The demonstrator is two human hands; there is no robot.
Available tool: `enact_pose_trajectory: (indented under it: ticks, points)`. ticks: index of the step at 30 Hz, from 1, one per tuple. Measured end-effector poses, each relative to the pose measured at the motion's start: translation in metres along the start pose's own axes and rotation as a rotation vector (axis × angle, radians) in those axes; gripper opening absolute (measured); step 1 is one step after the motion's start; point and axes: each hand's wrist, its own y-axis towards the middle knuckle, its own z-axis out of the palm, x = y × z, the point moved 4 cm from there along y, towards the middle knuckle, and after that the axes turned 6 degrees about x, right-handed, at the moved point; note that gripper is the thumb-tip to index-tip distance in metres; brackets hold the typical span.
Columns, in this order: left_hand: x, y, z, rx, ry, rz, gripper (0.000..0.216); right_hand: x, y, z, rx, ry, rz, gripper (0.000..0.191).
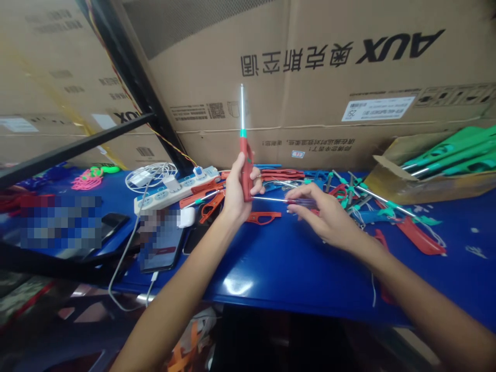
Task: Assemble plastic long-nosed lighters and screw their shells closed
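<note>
My left hand (241, 188) is closed around a red gas lighter (245, 173), held upright with its long metal tube and green collar at the top. In my right hand (323, 214) is a screwdriver (271, 199), gripped by its dark handle. The shaft runs level to the left, and its tip meets the lower end of the lighter's handle. Below the hands lies a red-orange lighter handle shell (264, 217) on the blue table (248, 263).
Lighter parts (349, 196) are heaped behind and right of my right hand. A cardboard box (411, 188) holds green lighters (457, 155). On the left are a power strip (174, 190), a phone (165, 250) and a white cable (129, 243). Large cartons (302, 103) stand behind the table.
</note>
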Motion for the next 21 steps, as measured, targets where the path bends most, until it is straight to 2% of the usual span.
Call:
enact_pose_trajectory:
  ticks: [4,6,10,14,18,21]
  points:
    - [0.0029,-0.001,0.0021,0.03,-0.003,0.011,0.025,0.0008,-0.0014,-0.0029,-0.099,-0.125,0.038,0.019]
    - [0.0059,-0.0023,0.0048,0.051,0.012,0.001,0.026,0.0018,-0.0012,-0.0032,-0.109,-0.104,0.067,0.023]
    - [0.0084,-0.004,0.008,0.065,0.022,-0.002,0.026,0.007,0.0005,-0.0045,-0.093,0.009,0.042,0.019]
    - [0.0044,-0.0031,0.0054,0.04,0.018,0.009,0.024,0.0061,0.0005,-0.0046,-0.035,0.02,0.023,0.015]
    - [0.0023,-0.0024,0.0029,0.008,0.012,0.002,0.027,0.0015,-0.0016,-0.0043,-0.066,-0.095,0.067,0.022]
    - [0.0029,-0.0032,0.0055,0.028,0.007,-0.002,0.029,0.0027,-0.0025,-0.0002,-0.055,-0.14,0.06,0.04]
